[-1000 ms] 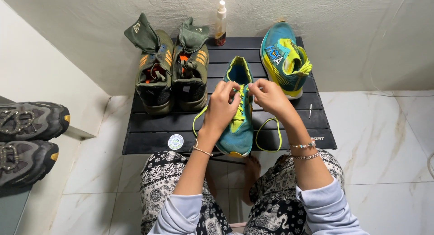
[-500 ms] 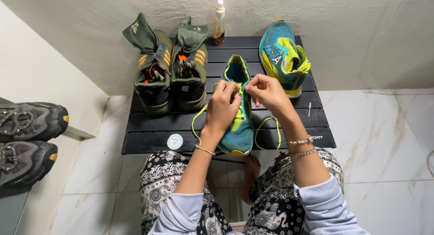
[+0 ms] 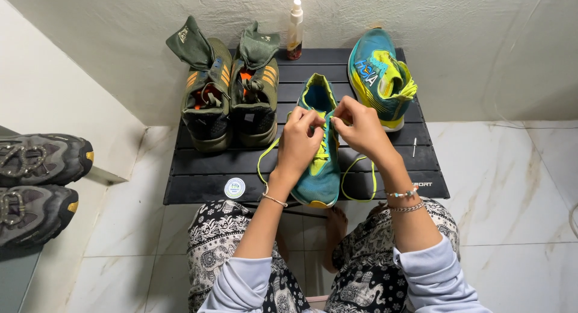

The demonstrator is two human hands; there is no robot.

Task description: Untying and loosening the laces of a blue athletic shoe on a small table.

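**Both hands pinched on the laces of a teal shoe**

A teal running shoe point(image 3: 319, 162) with yellow-green trim is set upright near the middle of the low black slatted counter point(image 3: 198, 168), its toe pointing toward the person and its heel toward the wall. The left hand point(image 3: 299, 143) is laid over the shoe's left side, its fingers closed in a pinch on the yellow-green lace point(image 3: 357, 179) above the tongue. The right hand point(image 3: 360, 127) is held just right of the shoe's midline, its fingertips likewise closed on the lace, so that the two hands nearly meet over the eyelets. Loose loops of lace are draped off both sides of the shoe onto the counter, the larger loop lying to the shoe's right. Bracelets are worn on both wrists.

The matching teal shoe point(image 3: 380, 75) is tipped on its side, right of the laced shoe and farther back. A pair of olive-green high-top boots point(image 3: 232, 90) with orange lining is stood to the left of the laced shoe, the tongues pulled up. A small spray bottle point(image 3: 294, 31) is placed upright behind the laced shoe, against the wall. A round sticker point(image 3: 235, 187) is seen on the counter's front edge, left of the shoe's toe. Two grey shoes point(image 3: 39, 180) are kept well left of the counter, on a lower surface.
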